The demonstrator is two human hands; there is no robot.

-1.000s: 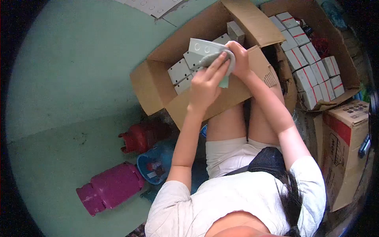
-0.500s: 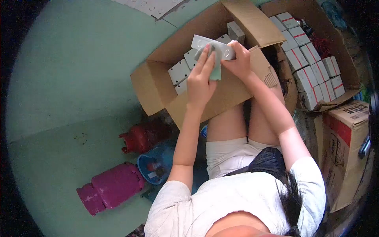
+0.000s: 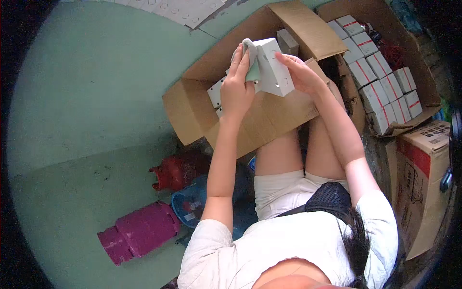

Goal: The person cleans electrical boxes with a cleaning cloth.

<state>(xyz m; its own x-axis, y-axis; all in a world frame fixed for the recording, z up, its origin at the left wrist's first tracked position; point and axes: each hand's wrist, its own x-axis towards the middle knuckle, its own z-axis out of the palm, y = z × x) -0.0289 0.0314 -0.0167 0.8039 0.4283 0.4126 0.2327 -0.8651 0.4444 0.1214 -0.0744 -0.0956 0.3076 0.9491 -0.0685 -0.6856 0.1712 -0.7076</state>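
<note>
A white electrical back box [image 3: 274, 70] with round knockouts on its side is held up over an open cardboard carton [image 3: 269, 123]. My right hand [image 3: 305, 76] grips its right end, thumb on the near face and the other fingers partly hidden. A grey-green cloth [image 3: 253, 72] lies folded under the fingers of my left hand [image 3: 237, 91], which presses it against the box's left side. Below the hands, more white boxes [image 3: 215, 95] sit inside the carton, partly covered by my left hand and the held box.
At the right, another carton [image 3: 426, 108] holds stacked white boxes with red stripes [image 3: 378, 94]. A closed carton [image 3: 416, 192] stands nearer. On the left are a purple gas cylinder [image 3: 139, 229], a red cylinder [image 3: 175, 172] and a blue bucket [image 3: 185, 204]. White panels [image 3: 178, 9] lie at the top.
The white box has been turned so its knockout side slants downward to the right. The cloth has gone from its face to its left side, and my left hand has shifted slightly left.
</note>
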